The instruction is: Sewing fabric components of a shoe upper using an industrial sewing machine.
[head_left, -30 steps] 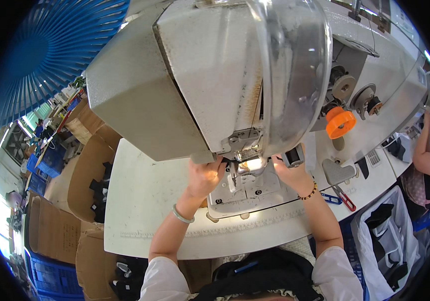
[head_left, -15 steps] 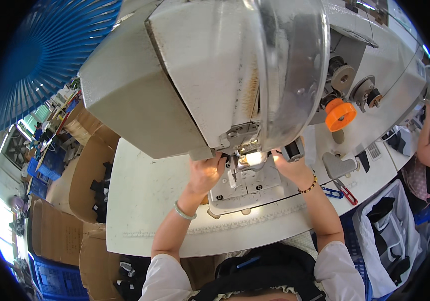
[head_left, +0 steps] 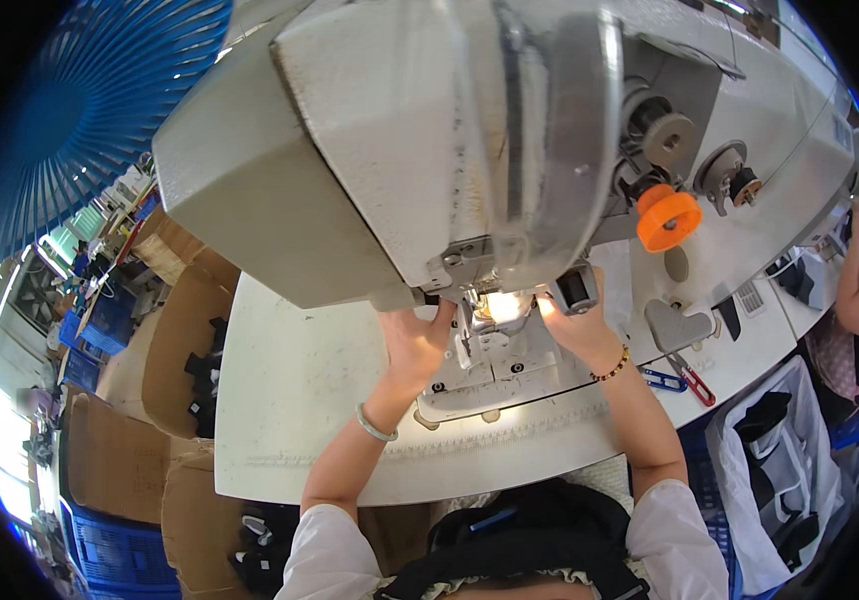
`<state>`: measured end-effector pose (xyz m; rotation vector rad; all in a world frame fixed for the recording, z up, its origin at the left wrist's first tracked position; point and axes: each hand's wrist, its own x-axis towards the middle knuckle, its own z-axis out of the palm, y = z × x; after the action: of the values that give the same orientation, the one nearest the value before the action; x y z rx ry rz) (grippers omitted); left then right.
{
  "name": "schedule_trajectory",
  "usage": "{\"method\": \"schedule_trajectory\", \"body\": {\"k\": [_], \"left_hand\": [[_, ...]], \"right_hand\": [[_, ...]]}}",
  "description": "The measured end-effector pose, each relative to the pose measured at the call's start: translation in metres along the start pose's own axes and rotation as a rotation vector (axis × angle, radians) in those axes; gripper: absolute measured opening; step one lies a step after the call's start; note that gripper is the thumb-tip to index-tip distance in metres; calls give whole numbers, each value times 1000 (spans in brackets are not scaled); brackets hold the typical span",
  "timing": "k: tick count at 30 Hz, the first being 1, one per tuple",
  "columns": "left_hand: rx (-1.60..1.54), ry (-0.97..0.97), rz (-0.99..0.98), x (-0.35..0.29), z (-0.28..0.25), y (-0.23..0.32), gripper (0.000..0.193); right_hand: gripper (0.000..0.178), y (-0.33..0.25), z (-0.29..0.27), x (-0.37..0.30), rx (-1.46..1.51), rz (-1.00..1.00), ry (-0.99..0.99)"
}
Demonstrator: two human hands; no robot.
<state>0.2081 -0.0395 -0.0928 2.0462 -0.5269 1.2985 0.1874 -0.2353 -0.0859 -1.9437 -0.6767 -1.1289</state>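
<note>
A large industrial sewing machine (head_left: 389, 150) fills the upper middle, its lamp lighting the needle area (head_left: 501, 306). My left hand (head_left: 415, 345), with a pale bangle (head_left: 376, 423) on its wrist, reaches under the left side of the machine head. Its thumb points up beside the presser mechanism; the other fingers are mostly hidden. To the right of the needle is my right hand (head_left: 583, 328), wearing a beaded bracelet (head_left: 611, 366). Part of it passes behind a dark roller-like part (head_left: 577, 289). Whatever lies between the fingers of either hand is hidden.
Red-handled thread snips (head_left: 694, 382) and a blue-handled tool (head_left: 661, 380) lie on the white table (head_left: 299, 400). Cardboard boxes (head_left: 114, 450) stand at left, a blue fan (head_left: 69, 110) above. A white bag (head_left: 739, 480) and another person's arm (head_left: 854, 290) are at right.
The view has shifted slightly, so the machine head appears a little farther left. Both hands stay beside the needle area; their fingers have moved only slightly.
</note>
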Motion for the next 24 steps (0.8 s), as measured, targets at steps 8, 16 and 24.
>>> {"method": "schedule_trajectory", "body": {"k": [8, 16, 24], "left_hand": [[-444, -260, -265, 17, 27, -34, 22], [-498, -331, -10, 33, 82, -52, 21], [-397, -431, 97, 10, 101, -66, 21]], "right_hand": [[32, 17, 4, 13, 113, 230, 16], [45, -5, -9, 23, -548, 37, -36], [43, 10, -6, 22, -504, 47, 41]]}}
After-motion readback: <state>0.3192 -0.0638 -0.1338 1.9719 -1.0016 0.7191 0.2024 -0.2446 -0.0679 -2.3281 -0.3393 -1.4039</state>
